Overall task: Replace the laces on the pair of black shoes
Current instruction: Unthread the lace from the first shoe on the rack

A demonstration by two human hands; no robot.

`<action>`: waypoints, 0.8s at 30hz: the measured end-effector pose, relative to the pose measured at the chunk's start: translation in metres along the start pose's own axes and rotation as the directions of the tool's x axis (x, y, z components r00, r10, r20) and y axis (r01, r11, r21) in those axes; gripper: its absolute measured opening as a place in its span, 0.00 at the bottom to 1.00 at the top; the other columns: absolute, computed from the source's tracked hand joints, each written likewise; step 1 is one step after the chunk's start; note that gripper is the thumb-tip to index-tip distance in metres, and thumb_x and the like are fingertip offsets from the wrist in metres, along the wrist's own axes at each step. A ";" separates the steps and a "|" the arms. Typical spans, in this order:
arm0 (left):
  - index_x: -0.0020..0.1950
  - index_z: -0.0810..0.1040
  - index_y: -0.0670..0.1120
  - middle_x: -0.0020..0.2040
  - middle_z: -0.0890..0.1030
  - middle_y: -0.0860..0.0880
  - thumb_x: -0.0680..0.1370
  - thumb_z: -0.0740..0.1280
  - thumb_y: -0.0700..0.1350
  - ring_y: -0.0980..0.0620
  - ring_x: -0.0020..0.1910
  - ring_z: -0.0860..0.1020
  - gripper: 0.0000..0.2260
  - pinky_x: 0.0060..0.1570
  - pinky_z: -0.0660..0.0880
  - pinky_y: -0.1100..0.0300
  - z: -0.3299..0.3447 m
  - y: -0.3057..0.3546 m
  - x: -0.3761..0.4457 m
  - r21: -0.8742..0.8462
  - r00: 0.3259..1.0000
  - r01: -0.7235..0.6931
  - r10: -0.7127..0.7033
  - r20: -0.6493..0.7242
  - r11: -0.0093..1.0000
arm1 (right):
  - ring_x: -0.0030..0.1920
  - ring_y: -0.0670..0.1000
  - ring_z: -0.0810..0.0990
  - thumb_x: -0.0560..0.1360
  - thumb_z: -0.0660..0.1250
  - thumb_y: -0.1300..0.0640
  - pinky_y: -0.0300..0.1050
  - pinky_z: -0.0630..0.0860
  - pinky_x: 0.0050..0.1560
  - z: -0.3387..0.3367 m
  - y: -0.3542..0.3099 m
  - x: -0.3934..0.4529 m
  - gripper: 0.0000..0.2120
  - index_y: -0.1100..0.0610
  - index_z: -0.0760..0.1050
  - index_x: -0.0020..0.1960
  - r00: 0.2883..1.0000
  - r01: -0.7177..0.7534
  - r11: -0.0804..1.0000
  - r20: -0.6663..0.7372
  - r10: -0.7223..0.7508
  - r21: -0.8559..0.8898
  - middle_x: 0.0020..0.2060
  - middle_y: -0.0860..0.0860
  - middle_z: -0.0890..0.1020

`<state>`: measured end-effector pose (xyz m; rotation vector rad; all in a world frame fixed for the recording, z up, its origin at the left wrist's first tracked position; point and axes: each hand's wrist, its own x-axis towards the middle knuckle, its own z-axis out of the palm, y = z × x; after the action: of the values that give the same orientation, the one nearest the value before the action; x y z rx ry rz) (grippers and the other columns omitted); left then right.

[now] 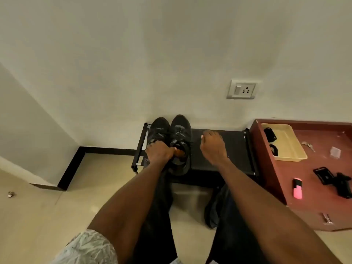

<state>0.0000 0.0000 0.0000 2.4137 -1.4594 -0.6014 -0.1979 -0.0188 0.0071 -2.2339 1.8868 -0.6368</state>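
Both forearms reach out from the near edge toward a low black rack (228, 147) by the far wall. On its left end sits the pair of black shoes (170, 143), side by side; the left hand (159, 153) has its fingers curled round their collars, while the right hand (214, 147) hovers loosely open just right of them. One-handed lifting could let a shoe slip free and drop

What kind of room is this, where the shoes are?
Probably a corner of a home, perhaps an entryway. A low black shoe rack stands against a plain wall with a power socket, the black shoes sit on it, and a reddish cabinet beside it holds a tray and small odds and ends.
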 end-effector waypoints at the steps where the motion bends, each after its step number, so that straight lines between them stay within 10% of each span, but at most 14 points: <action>1: 0.49 0.80 0.44 0.52 0.82 0.44 0.69 0.73 0.65 0.42 0.56 0.78 0.25 0.64 0.72 0.45 0.005 0.001 0.011 0.023 0.998 0.022 -0.023 0.059 0.999 | 0.57 0.60 0.77 0.81 0.57 0.62 0.54 0.71 0.59 0.007 0.003 0.008 0.12 0.65 0.77 0.59 1.000 -0.014 1.000 0.003 0.014 0.020 0.56 0.60 0.81; 9: 0.44 0.79 0.44 0.43 0.82 0.46 0.75 0.71 0.48 0.44 0.44 0.81 0.08 0.53 0.79 0.46 0.035 0.014 0.031 0.009 0.993 0.116 -0.117 0.013 0.993 | 0.56 0.61 0.77 0.79 0.59 0.65 0.54 0.71 0.59 0.047 0.012 0.032 0.12 0.66 0.77 0.59 1.000 -0.011 0.993 0.000 0.011 0.116 0.56 0.61 0.81; 17: 0.38 0.72 0.44 0.36 0.75 0.48 0.75 0.67 0.42 0.45 0.38 0.75 0.07 0.40 0.73 0.53 -0.001 0.004 0.027 0.124 0.987 -0.154 0.148 0.060 0.980 | 0.61 0.60 0.75 0.81 0.61 0.62 0.52 0.72 0.61 0.061 0.033 0.005 0.14 0.64 0.75 0.64 0.943 -0.275 0.898 -0.084 0.321 0.344 0.60 0.59 0.79; 21: 0.49 0.75 0.45 0.49 0.80 0.43 0.75 0.65 0.41 0.44 0.45 0.75 0.04 0.44 0.71 0.52 -0.037 0.004 0.047 0.372 0.867 -0.498 0.454 0.205 0.784 | 0.67 0.60 0.72 0.80 0.65 0.58 0.54 0.71 0.66 0.039 0.035 0.008 0.18 0.64 0.72 0.68 0.896 -0.232 0.828 -0.219 0.385 0.510 0.64 0.61 0.75; 24: 0.63 0.78 0.48 0.58 0.80 0.42 0.73 0.66 0.38 0.38 0.64 0.72 0.19 0.66 0.70 0.46 -0.049 0.015 0.084 0.452 0.705 -0.684 0.680 0.204 0.573 | 0.67 0.60 0.72 0.81 0.65 0.57 0.53 0.71 0.66 0.032 0.035 0.007 0.18 0.64 0.73 0.68 0.901 -0.149 0.848 -0.283 0.328 0.509 0.64 0.60 0.76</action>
<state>0.0457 -0.0813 0.0311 1.8324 -2.6039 -0.0272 -0.2152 -0.0378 -0.0330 -1.6131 1.8489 -1.3710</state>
